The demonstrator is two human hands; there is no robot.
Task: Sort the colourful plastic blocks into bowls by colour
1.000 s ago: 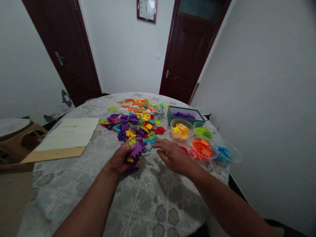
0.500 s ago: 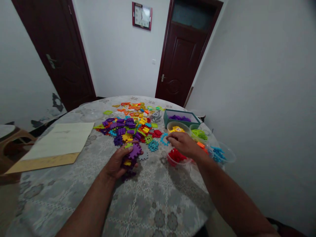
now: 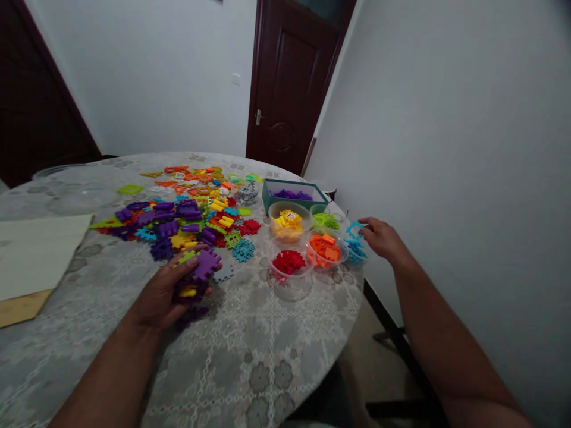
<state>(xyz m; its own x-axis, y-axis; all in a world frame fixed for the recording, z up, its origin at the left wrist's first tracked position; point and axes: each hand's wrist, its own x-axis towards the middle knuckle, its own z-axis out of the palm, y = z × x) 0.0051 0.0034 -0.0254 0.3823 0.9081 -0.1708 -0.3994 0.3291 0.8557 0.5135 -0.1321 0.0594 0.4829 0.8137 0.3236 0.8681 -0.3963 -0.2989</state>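
My left hand (image 3: pixel 163 294) rests on the table, closed around a clump of purple, yellow and green interlocking toy pieces (image 3: pixel 198 270). My right hand (image 3: pixel 382 238) reaches over the far right bowl of blue pieces (image 3: pixel 355 251) and pinches a blue ring-shaped piece (image 3: pixel 354 228) just above it. A wide pile of mixed coloured pieces (image 3: pixel 196 211) lies beyond my left hand. Clear bowls hold red pieces (image 3: pixel 289 263), orange pieces (image 3: pixel 326 247), yellow pieces (image 3: pixel 288 221) and green pieces (image 3: pixel 326 220).
A teal box (image 3: pixel 292 191) with purple pieces stands behind the bowls. A sheet of paper on brown card (image 3: pixel 31 252) lies at the left. The round table's patterned cloth (image 3: pixel 267 356) ends close to the right wall. A dark door (image 3: pixel 285 89) stands behind.
My right hand has carried the blue ring piece from the table's middle out to the blue bowl at the right. The view has swung right. My left hand keeps its clump.
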